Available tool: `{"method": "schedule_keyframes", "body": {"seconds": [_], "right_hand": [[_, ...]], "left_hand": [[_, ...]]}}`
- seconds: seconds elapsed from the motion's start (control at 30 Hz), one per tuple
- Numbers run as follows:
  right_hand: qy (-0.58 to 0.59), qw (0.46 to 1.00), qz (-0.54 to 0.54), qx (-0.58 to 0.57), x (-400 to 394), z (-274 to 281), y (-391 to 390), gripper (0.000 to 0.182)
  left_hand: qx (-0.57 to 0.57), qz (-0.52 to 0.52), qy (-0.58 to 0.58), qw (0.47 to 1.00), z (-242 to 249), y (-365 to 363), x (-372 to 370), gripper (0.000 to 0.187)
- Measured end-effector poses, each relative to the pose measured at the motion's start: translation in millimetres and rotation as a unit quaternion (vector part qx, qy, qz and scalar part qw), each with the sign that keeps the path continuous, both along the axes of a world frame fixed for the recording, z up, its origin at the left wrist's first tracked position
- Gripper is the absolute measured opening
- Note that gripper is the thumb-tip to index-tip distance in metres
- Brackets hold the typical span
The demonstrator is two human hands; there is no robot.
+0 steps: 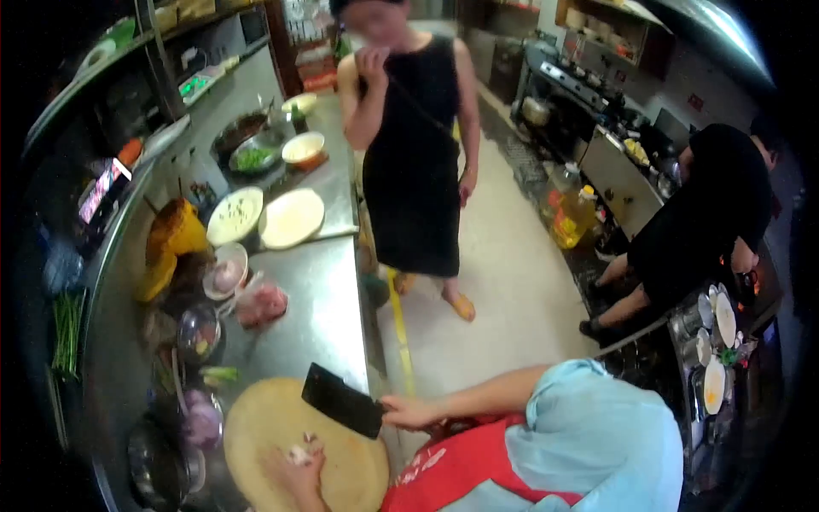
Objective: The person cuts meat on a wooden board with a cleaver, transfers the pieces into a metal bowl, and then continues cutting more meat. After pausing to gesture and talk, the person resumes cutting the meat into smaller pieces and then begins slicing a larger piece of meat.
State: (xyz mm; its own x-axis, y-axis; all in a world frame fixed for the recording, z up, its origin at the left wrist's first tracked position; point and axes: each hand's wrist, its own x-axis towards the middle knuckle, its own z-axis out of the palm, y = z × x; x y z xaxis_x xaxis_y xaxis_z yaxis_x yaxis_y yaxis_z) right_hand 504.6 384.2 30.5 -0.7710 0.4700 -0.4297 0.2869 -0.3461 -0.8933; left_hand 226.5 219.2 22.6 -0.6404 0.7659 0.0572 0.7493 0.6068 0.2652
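My right hand [409, 413] grips the handle of a dark cleaver [341, 401], whose blade is raised over the round wooden chopping board [264, 418]. My left hand [294, 474] rests on the board's near part, fingers bent over small pale pink pieces of food [300, 450]. I wear a light blue shirt and a red apron.
The steel counter [320, 290] holds a bag of pink meat [260, 303], bowls, purple onions [202, 420], two pale round plates [290, 218] and a yellow bag. A person in a black dress [414, 162] stands in the aisle. Another person in black [691, 230] crouches at the right stove.
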Motion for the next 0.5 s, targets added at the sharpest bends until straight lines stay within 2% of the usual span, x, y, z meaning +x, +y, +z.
{"method": "schedule_keyframes", "body": {"seconds": [0.03,0.07,0.1,0.17,0.23,0.27,0.3,0.33,0.37,0.4,0.47,0.5], "right_hand": [[0.028,1.0,0.007,0.011,-5,-1,-2,0.024],[0.014,0.998,0.042,-0.05,-7,7,-2,0.025],[0.0,0.998,0.06,-0.018,-13,-5,-5,0.025],[-0.017,0.994,0.107,-0.015,-22,-9,-15,0.03],[-0.016,0.989,0.134,0.063,-32,-15,-18,0.034],[-0.015,0.982,0.166,0.09,-36,-24,-26,0.036],[0.015,0.974,0.165,0.153,-40,-43,-36,0.038],[0.054,0.96,0.172,0.213,-49,-56,-43,0.04],[0.051,0.958,0.178,0.22,-57,-23,-46,0.038],[-0.059,0.966,0.238,0.078,-72,15,-49,0.043],[0.016,0.975,0.221,0.028,-87,3,-72,0.036],[0.014,0.963,0.263,0.051,-92,24,-79,0.032]], "left_hand": [[0.026,0.021,-0.036,0.999,1,11,-10,0.101],[0.053,-0.007,-0.103,0.993,-1,20,-15,0.105],[0.074,-0.037,-0.165,0.983,-1,21,-22,0.109],[0.065,-0.137,-0.07,0.986,-18,8,-36,0.108],[0.131,-0.158,-0.087,0.975,-53,2,-32,0.104],[0.209,-0.154,-0.069,0.963,-54,7,-15,0.099],[0.246,-0.098,-0.142,0.954,-59,12,-2,0.091],[0.265,-0.059,-0.2,0.941,-20,17,19,0.08],[0.324,0.012,-0.256,0.911,-17,18,26,0.067],[0.392,0.08,-0.303,0.865,-13,20,33,0.055],[0.375,0.131,-0.097,0.913,-20,0,28,0.038],[0.407,0.175,-0.133,0.886,-8,-10,35,0.037]]}}
